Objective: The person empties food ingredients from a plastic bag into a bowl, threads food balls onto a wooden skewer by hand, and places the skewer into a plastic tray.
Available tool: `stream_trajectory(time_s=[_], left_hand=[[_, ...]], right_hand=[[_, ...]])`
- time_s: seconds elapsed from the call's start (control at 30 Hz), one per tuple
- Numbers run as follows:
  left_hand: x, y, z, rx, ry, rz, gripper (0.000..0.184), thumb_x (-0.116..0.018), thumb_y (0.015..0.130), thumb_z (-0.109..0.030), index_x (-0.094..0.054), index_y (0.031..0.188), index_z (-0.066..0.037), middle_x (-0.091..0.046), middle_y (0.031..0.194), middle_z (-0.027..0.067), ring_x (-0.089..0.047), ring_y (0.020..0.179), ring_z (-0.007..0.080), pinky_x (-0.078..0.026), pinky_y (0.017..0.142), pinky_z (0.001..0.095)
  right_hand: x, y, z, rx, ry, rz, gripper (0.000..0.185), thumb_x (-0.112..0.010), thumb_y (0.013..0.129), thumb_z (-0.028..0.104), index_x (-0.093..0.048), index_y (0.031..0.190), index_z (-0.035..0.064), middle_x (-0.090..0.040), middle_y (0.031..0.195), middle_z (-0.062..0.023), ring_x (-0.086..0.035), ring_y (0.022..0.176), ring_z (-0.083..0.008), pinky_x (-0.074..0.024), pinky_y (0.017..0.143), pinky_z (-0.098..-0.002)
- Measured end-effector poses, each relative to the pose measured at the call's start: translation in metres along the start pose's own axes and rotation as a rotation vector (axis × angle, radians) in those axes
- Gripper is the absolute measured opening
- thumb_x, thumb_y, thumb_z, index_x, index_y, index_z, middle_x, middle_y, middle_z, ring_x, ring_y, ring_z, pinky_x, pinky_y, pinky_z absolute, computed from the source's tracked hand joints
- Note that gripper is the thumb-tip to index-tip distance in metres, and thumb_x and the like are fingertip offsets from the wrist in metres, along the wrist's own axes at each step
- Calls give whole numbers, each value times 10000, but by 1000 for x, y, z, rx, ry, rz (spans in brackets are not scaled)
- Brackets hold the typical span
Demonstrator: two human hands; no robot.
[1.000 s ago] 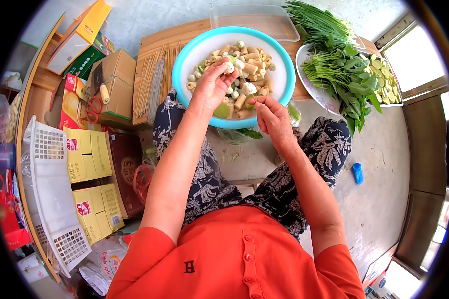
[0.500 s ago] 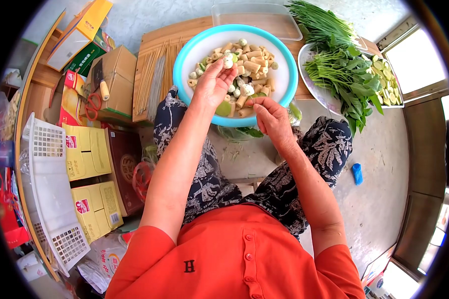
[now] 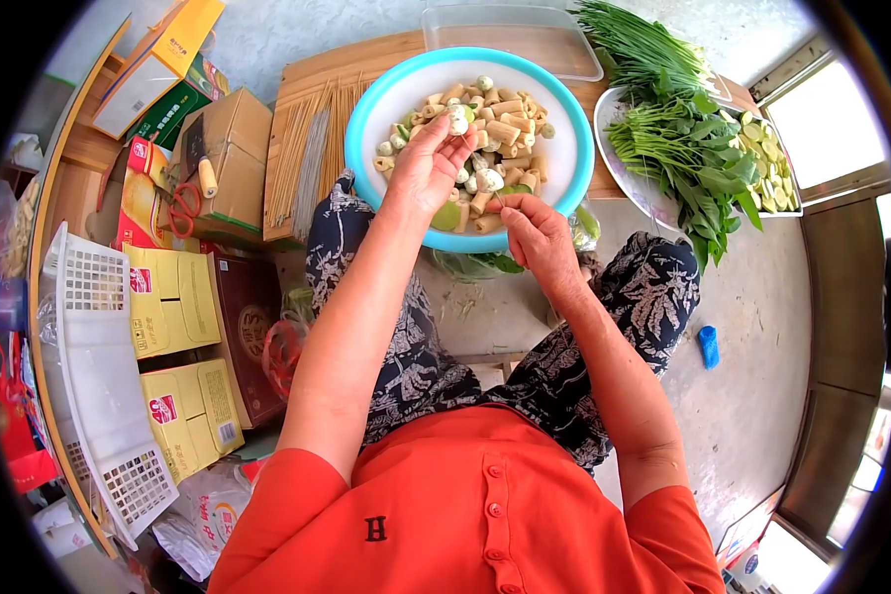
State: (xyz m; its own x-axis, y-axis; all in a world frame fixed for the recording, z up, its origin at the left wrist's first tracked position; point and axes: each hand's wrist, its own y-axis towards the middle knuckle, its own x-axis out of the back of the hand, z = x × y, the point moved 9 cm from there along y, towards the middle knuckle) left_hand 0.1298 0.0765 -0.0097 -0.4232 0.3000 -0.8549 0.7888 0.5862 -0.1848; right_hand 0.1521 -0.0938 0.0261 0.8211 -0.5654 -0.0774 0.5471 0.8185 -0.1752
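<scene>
A white basin with a blue rim (image 3: 359, 148) holds tan tube-shaped pieces, small pale green-white round pieces and some green slices. Over its left half, my left hand (image 3: 432, 166) pinches a round pale piece (image 3: 457, 121) between its fingertips. My right hand (image 3: 541, 238) is closed at the basin's near right rim, its fingers pinched on what looks like a thin skewer. A round white piece (image 3: 490, 180) is just beyond those fingertips. Left of the basin, thin wooden skewers (image 3: 297, 163) lie on a wooden board (image 3: 297, 81).
A clear plastic tray (image 3: 510, 42) sits behind the basin. On the right are leafy greens (image 3: 678, 148) on a plate and a tray of green slices (image 3: 767, 168). Boxes (image 3: 178, 307), scissors (image 3: 184, 210) and a white rack (image 3: 99, 376) stand left. A blue object (image 3: 709, 346) lies on the floor.
The basin and surrounding things have shifted slightly in view. My left hand's fingers have turned a little around the round piece. My right hand stays near the rim.
</scene>
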Motion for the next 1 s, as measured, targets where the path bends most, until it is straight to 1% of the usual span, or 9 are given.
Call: stream_trajectory(time_s=[0.03,0.17,0.43,0.73,1.0], left_hand=[[0,0,0,-8,17,-1,237,-640,867,-118,-570,1056,5,-613,1013,116,-605,944,223,-523,877,354],[0,1,-1,-16,26,13,227,-631,872,-112,-570,1058,2,-613,1015,112,-603,954,224,-520,883,357],[-4,1,-1,-12,2,41,171,-623,873,-87,-567,1021,-23,-604,1021,111,-599,976,242,-516,897,374],[-5,1,0,-4,-19,34,167,-635,857,-60,-556,1003,-38,-597,1021,113,-597,983,255,-516,903,377],[-7,-1,0,1,-23,26,156,-631,854,-49,-559,992,-44,-599,1017,110,-597,974,249,-523,891,374]], right_hand=[[0,0,0,-1,3,0,176,-484,934,127,-622,990,34,-437,545,69,-383,445,-25,-299,422,-185],[0,1,-1,-2,2,-5,176,-483,934,127,-622,990,34,-439,546,69,-385,446,-26,-299,422,-186],[0,-1,2,7,-27,-23,177,-480,934,121,-618,990,25,-431,533,63,-378,441,-31,-300,420,-192],[0,0,-2,25,-19,-37,171,-486,937,120,-614,994,22,-428,528,61,-372,438,-34,-298,416,-199],[-1,1,-3,27,-8,-43,173,-481,940,118,-611,992,17,-428,530,63,-368,437,-32,-297,416,-196]])
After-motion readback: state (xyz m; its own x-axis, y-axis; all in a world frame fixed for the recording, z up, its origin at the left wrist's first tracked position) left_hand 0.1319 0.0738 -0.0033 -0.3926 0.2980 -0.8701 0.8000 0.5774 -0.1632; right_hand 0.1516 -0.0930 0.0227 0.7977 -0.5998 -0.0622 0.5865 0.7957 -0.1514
